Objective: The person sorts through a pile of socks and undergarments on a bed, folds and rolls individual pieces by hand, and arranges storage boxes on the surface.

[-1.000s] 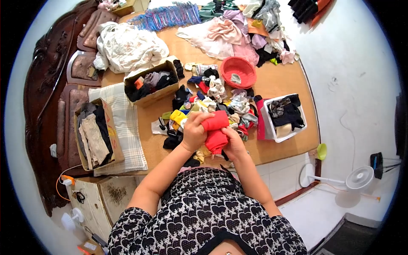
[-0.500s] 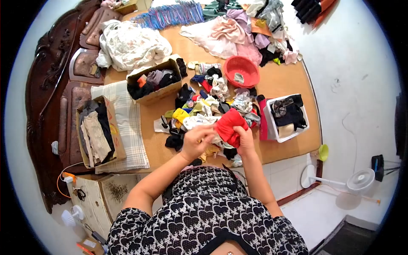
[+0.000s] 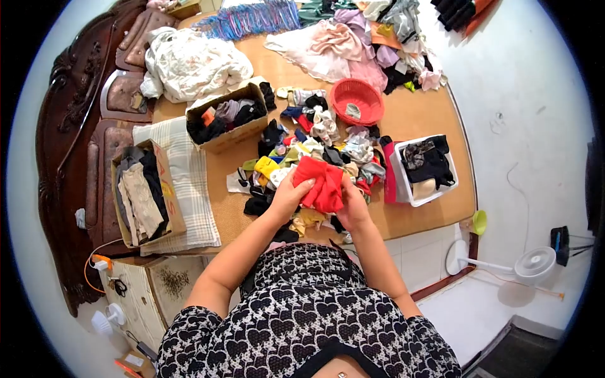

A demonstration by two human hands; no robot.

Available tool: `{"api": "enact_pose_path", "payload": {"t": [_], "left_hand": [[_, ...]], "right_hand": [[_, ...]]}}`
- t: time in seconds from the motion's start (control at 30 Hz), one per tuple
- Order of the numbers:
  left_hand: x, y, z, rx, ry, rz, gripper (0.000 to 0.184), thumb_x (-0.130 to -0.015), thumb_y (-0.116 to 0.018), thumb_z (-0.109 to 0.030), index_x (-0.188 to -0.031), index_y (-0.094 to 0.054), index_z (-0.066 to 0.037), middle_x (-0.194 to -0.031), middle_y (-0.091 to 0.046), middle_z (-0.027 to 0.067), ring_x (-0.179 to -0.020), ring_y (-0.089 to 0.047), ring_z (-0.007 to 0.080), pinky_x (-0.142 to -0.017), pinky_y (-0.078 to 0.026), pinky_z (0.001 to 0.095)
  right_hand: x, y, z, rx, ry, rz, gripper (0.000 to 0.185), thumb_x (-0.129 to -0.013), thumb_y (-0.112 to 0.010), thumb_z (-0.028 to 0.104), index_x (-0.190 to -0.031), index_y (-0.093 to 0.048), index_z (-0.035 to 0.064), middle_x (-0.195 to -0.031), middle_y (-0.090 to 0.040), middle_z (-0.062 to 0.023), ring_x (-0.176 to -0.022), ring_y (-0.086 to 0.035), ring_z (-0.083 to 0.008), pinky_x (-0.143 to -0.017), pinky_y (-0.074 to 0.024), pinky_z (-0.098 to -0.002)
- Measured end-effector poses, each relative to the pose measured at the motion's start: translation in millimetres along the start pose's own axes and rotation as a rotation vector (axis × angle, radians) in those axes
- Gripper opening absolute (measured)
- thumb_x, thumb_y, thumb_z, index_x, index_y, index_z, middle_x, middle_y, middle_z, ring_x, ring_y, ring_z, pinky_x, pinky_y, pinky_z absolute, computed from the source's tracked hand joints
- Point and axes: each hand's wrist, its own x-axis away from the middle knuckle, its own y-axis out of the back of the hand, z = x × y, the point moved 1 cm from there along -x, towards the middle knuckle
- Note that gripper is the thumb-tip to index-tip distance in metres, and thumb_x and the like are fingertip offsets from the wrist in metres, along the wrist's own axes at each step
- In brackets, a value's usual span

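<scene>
A bunched piece of red cloth (image 3: 320,183) is held up between both my hands, in front of my body. My left hand (image 3: 291,194) grips its left side, the thumb lying across the front. On the right side, my right hand (image 3: 354,205) closes on the cloth's edge, some fingers hidden behind it. What kind of garment it is I cannot make out. Behind and below spreads a mixed pile of small clothes and socks (image 3: 302,148), with a yellow piece (image 3: 266,167) just beyond my left hand.
A cardboard box with dark clothes (image 3: 242,140) and another box (image 3: 174,200) stand on the left. The red basket (image 3: 357,88) lies beyond the pile, a white bin (image 3: 435,199) to the right. White bedding (image 3: 195,66), hangers (image 3: 252,24) and pink fabric (image 3: 334,41) lie at the back.
My left hand, free beside the red cloth before, now grips it. The cloth has moved left and down a little and is spread wider between both hands.
</scene>
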Motion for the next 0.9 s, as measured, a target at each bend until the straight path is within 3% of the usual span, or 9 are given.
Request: {"api": "enact_pose_path", "payload": {"t": [0.27,0.33,0.4,0.53,0.57,0.67,0.7,0.8,0.9], "left_hand": [[3,-5,10,-0.516,-0.23,-0.224,0.049,-0.086,-0.059,-0.011,-0.127,-0.035,-0.001,-0.115,-0.055,0.0101,-0.107,-0.052,0.0164,-0.093,-0.041,0.0305],[5,-12,7,-0.511,-0.282,-0.224,0.049,-0.085,-0.057,-0.009,-0.127,-0.033,-0.003,-0.114,-0.056,0.015,-0.104,-0.056,0.0212,-0.089,-0.044,0.0329],[9,-17,3,-0.74,-0.402,-0.308,0.05,-0.082,-0.058,-0.01,-0.126,-0.034,-0.006,-0.096,-0.063,0.0189,-0.089,-0.062,0.0371,-0.076,-0.049,0.0403],[9,-19,1,-1.091,-0.511,-0.155,0.061,-0.081,-0.057,-0.008,-0.134,-0.028,-0.006,-0.106,-0.058,0.0216,-0.099,-0.057,0.0383,-0.08,-0.047,0.0415],[8,-18,2,-0.98,-0.447,-0.04,0.073,-0.081,-0.061,-0.018,-0.139,-0.019,-0.005,-0.123,-0.046,0.0243,-0.113,-0.047,0.0388,-0.091,-0.042,0.042],[14,-18,11,-0.855,-0.273,0.069,0.09,-0.077,-0.067,-0.034,-0.14,-0.01,-0.005,-0.134,-0.031,0.0249,-0.123,-0.036,0.0393,-0.1,-0.034,0.0424],[16,-18,13,-0.832,-0.17,0.093,0.109,-0.067,-0.075,-0.045,-0.14,-0.005,-0.005,-0.139,-0.02,0.0247,-0.128,-0.028,0.0387,-0.103,-0.03,0.0428],[11,-13,24,-0.912,-0.253,-0.038,0.114,-0.061,-0.079,-0.045,-0.139,-0.007,-0.004,-0.138,-0.024,0.0246,-0.128,-0.029,0.0374,-0.103,-0.031,0.0416],[6,-8,19,-0.708,-0.124,-0.072,0.097,-0.063,-0.08,-0.037,-0.134,-0.024,-0.001,-0.123,-0.048,0.0189,-0.114,-0.049,0.0307,-0.095,-0.04,0.0373]], "right_hand": [[6,1,-4,0.079,0.028,-0.119,0.029,-0.087,-0.061,0.017,-0.112,-0.052,0.0052,-0.107,-0.059,-0.0035,-0.093,-0.06,-0.0134,-0.077,-0.0521,-0.0309],[9,-3,-1,0.09,0.015,-0.063,0.025,-0.087,-0.06,0.015,-0.108,-0.054,0.0048,-0.1,-0.061,-0.0031,-0.09,-0.06,-0.013,-0.076,-0.0511,-0.0285],[9,-6,-1,0.093,0.035,-0.073,0.022,-0.087,-0.06,0.014,-0.106,-0.055,0.0047,-0.097,-0.061,-0.0029,-0.088,-0.06,-0.0122,-0.075,-0.0505,-0.0276],[1,-2,-11,0.092,0.11,-0.182,0.016,-0.086,-0.061,0.012,-0.099,-0.057,0.004,-0.092,-0.061,-0.0026,-0.08,-0.058,-0.0101,-0.072,-0.0485,-0.0253],[-1,3,-15,0.094,0.107,-0.183,0.016,-0.086,-0.061,0.012,-0.099,-0.057,0.004,-0.092,-0.061,-0.0026,-0.08,-0.058,-0.0101,-0.072,-0.0485,-0.0253],[-3,11,-17,0.165,0.174,-0.295,0.012,-0.085,-0.063,0.012,-0.093,-0.057,0.0045,-0.09,-0.062,-0.0026,-0.076,-0.057,-0.0092,-0.069,-0.0477,-0.0238],[-2,10,-17,0.173,0.168,-0.284,0.012,-0.085,-0.064,0.012,-0.092,-0.057,0.0049,-0.088,-0.062,-0.0022,-0.075,-0.057,-0.009,-0.068,-0.0475,-0.0233],[2,-4,-13,0.191,0.138,-0.262,0.012,-0.085,-0.064,0.015,-0.09,-0.057,0.0056,-0.084,-0.061,-0.0008,-0.071,-0.057,-0.0081,-0.065,-0.0475,-0.0225],[2,3,-14,0.075,-0.002,-0.047,0.014,-0.088,-0.06,0.019,-0.094,-0.058,0.0067,-0.087,-0.062,0.0,-0.074,-0.058,-0.0078,-0.067,-0.0478,-0.0233]]}}
